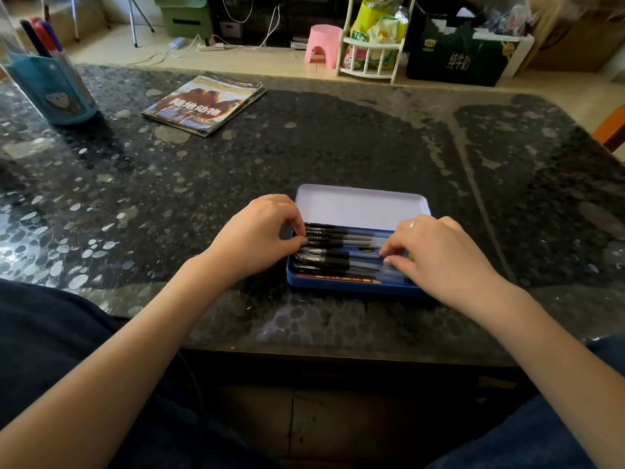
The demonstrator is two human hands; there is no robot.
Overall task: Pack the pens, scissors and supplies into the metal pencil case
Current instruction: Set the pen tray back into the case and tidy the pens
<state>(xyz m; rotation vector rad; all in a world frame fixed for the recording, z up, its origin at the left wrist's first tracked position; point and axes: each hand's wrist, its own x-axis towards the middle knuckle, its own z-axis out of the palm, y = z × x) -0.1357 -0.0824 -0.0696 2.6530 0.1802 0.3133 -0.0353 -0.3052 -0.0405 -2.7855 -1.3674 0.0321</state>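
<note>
A blue metal pencil case (351, 288) lies open near the table's front edge, its white-lined lid (362, 206) tilted back. Inside lie several black-capped pens (338, 247) side by side, with a red pencil (338, 278) along the near wall. My left hand (257, 235) rests at the case's left end, fingertips pinched on the pen caps. My right hand (439, 255), wearing a ring, covers the right end with fingertips on the pen barrels. Scissors are not visible.
A magazine stack (204, 104) lies at the far left centre of the dark speckled table (338, 147). A blue pen holder (50, 86) with markers stands at the far left. Beyond the table are a pink stool (323, 45), a white rack and boxes.
</note>
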